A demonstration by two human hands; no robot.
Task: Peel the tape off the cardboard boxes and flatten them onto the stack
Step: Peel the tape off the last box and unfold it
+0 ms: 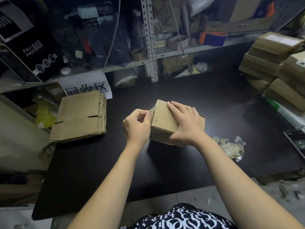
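Mid-desk (189,90), fingers of my left hand (136,125) pinched clear tape (151,111) at the cardboard box's (162,119) nine-o'clock edge; my right hand (184,123) pressed flat-fingered on top. Flattened stack (79,116) lay at nine o'clock.

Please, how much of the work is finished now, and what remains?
Done: a stack of flattened boxes lies at the left, and crumpled tape lies at the right. In hand: the left hand pinches the tape strip on one box while the right hand presses it down. Left: flattening this box, plus the sealed boxes piled far right.
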